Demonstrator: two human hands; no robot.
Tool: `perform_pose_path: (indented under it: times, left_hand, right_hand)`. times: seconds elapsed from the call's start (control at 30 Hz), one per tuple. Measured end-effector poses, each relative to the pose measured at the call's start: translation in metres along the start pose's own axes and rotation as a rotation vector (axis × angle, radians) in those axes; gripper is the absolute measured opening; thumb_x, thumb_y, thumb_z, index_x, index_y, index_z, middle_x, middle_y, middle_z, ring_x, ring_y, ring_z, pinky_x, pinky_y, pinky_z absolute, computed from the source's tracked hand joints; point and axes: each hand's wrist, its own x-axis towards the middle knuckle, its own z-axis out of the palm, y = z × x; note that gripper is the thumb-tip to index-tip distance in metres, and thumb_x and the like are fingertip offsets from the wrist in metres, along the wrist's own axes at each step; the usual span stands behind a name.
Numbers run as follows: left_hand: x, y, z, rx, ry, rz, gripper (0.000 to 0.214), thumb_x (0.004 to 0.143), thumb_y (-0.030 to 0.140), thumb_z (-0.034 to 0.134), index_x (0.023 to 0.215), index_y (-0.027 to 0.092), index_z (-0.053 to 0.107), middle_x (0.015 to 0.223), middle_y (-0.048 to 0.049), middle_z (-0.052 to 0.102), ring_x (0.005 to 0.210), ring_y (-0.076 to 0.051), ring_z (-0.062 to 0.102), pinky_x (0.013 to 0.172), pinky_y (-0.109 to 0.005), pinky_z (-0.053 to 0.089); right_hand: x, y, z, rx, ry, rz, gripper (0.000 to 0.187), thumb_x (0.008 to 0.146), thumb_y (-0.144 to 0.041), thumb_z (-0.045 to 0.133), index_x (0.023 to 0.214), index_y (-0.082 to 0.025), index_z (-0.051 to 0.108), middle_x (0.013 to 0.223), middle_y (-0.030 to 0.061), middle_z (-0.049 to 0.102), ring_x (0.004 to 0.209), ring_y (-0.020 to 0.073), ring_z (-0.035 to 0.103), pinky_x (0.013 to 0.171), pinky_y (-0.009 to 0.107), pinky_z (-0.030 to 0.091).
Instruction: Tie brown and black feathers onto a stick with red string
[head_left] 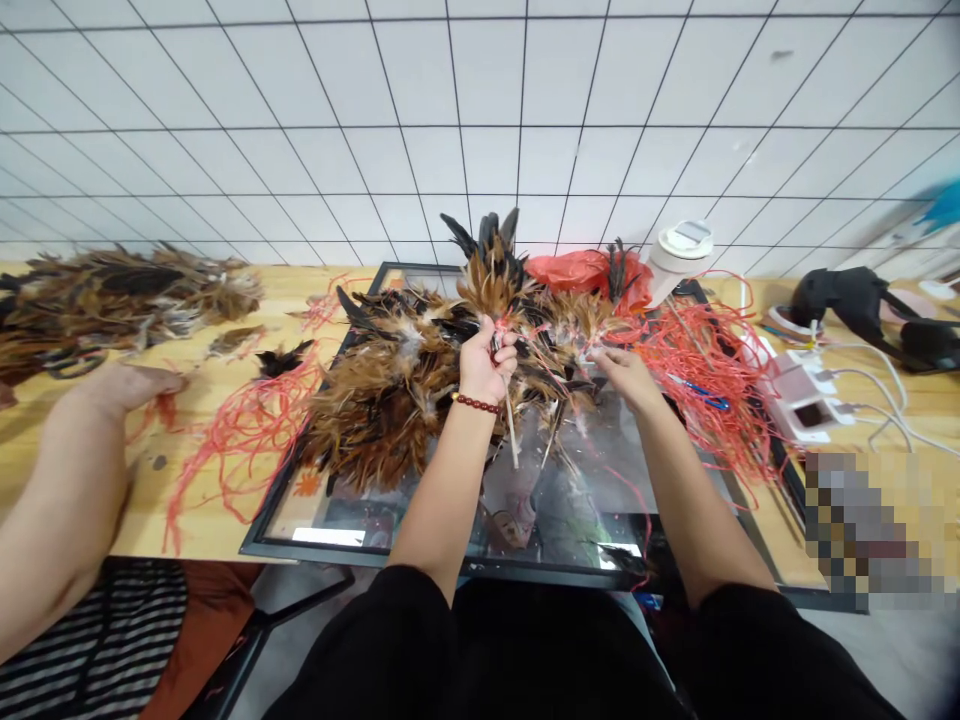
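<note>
White-tiled wall [450,100], wooden bench [214,530]. Left hand [487,362] fisted round feather bundle [491,270]; right hand [626,375] half open, touching loose feathers [577,330].

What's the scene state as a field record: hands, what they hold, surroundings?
left hand: fist shut on feather bundle, held upright; thin stick hangs below the fist
right hand: fingertips in the feather pile, beside red strings; grip unclear
surface: black-framed glass panel on wooden table
co-worker's hand: flat on the table at far left, near a second feather heap
behind the pile: orange bag, white canister
</note>
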Motion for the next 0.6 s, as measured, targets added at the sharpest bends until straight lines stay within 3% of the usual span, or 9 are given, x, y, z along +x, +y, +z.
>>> perform_pose_path:
  times: [0.13, 0.23, 0.3, 0.37, 0.47, 0.53, 0.6]
  left_hand:
    - [-0.001, 0.005, 0.008, 0.045, 0.035, 0.030, 0.037, 0.095, 0.044, 0.052, 0.076, 0.013, 0.052, 0.058, 0.0032, 0.048, 0.035, 0.000, 0.032, 0.031, -0.011, 0.015]
    - [-0.003, 0.004, 0.012, 0.087, 0.027, 0.031, 0.037, 0.094, 0.045, 0.055, 0.077, 0.013, 0.052, 0.059, 0.0032, 0.049, 0.036, 0.000, 0.032, 0.032, -0.011, 0.015]
    - [-0.003, 0.004, 0.012, 0.098, 0.023, 0.031, 0.036, 0.092, 0.045, 0.059, 0.077, 0.014, 0.050, 0.059, 0.0035, 0.049, 0.036, 0.001, 0.032, 0.033, -0.011, 0.015]
    - [-0.002, 0.004, 0.011, 0.098, 0.020, 0.020, 0.036, 0.091, 0.044, 0.060, 0.076, 0.014, 0.048, 0.059, 0.0038, 0.049, 0.037, 0.001, 0.032, 0.034, -0.011, 0.014]
    - [0.001, 0.003, 0.009, 0.096, -0.001, 0.013, 0.033, 0.092, 0.042, 0.059, 0.076, 0.015, 0.047, 0.060, 0.0038, 0.049, 0.037, 0.001, 0.031, 0.034, -0.011, 0.014]
    - [0.004, -0.001, 0.010, 0.111, -0.024, 0.013, 0.033, 0.091, 0.042, 0.061, 0.076, 0.015, 0.047, 0.060, 0.0039, 0.050, 0.038, 0.001, 0.031, 0.035, -0.010, 0.013]
    - [0.005, -0.006, 0.011, 0.131, -0.042, 0.023, 0.035, 0.088, 0.043, 0.064, 0.077, 0.015, 0.048, 0.061, 0.0040, 0.051, 0.038, 0.001, 0.032, 0.035, -0.010, 0.013]
  right_hand:
    - [0.042, 0.007, 0.002, -0.473, 0.135, 0.143, 0.034, 0.079, -0.047, 0.060, 0.081, -0.015, 0.073, 0.079, 0.0110, 0.071, 0.082, 0.0234, 0.065, 0.074, 0.031, 0.045]
    - [0.057, 0.005, 0.008, -0.559, 0.196, 0.201, 0.032, 0.079, -0.047, 0.062, 0.081, -0.017, 0.073, 0.086, 0.0139, 0.073, 0.088, 0.0261, 0.066, 0.075, 0.032, 0.046]
    - [0.059, 0.005, 0.005, -0.531, 0.240, 0.158, 0.027, 0.079, -0.042, 0.062, 0.073, -0.017, 0.070, 0.084, 0.0126, 0.072, 0.085, 0.0249, 0.065, 0.073, 0.031, 0.045]
    - [0.053, 0.002, -0.001, -0.378, 0.275, 0.097, 0.025, 0.076, -0.038, 0.064, 0.063, -0.017, 0.064, 0.073, 0.0090, 0.069, 0.074, 0.0209, 0.062, 0.066, 0.029, 0.044]
    - [0.028, -0.020, -0.007, 0.073, 0.247, 0.083, 0.026, 0.068, -0.039, 0.070, 0.059, -0.017, 0.058, 0.055, 0.0014, 0.058, 0.052, 0.0127, 0.050, 0.052, 0.026, 0.039]
    - [0.005, -0.046, -0.003, 0.356, 0.120, 0.053, 0.028, 0.064, -0.040, 0.075, 0.062, -0.017, 0.059, 0.053, -0.0003, 0.057, 0.047, 0.0103, 0.047, 0.049, 0.024, 0.038]
    - [-0.017, -0.074, 0.009, 0.505, -0.043, -0.010, 0.030, 0.061, -0.042, 0.080, 0.067, -0.017, 0.064, 0.058, 0.0013, 0.061, 0.049, 0.0106, 0.051, 0.049, 0.024, 0.041]
